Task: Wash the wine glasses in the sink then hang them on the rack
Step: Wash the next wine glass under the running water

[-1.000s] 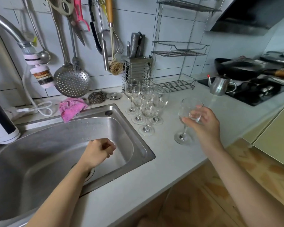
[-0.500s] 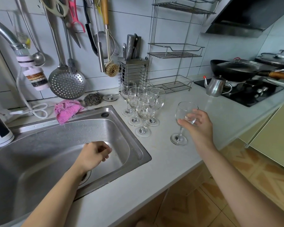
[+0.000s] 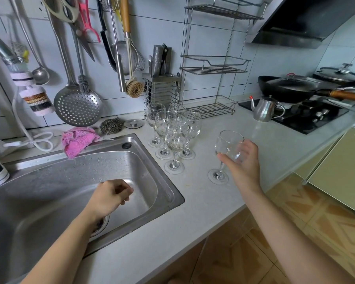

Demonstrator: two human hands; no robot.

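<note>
A home kitchen, by every sign. A steel sink (image 3: 168,193) with a faucet (image 3: 0,48) is set into a pale counter (image 3: 193,218) against a tiled wall (image 3: 285,58), where a skimmer (image 3: 78,107), a ladle (image 3: 40,75) and scissors (image 3: 70,9) hang. A knife block (image 3: 162,87) and a tiered wire rack (image 3: 213,66) stand at the back. To the right a black wok (image 3: 291,87) sits on a gas hob (image 3: 307,121) under what looks like a range hood (image 3: 307,21), with a small steel kettle (image 3: 264,111) beside it.

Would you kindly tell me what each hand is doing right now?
Left hand: closed, fingers curled, holding nothing visible.
Right hand: holding the wine glass by its bowl.
</note>
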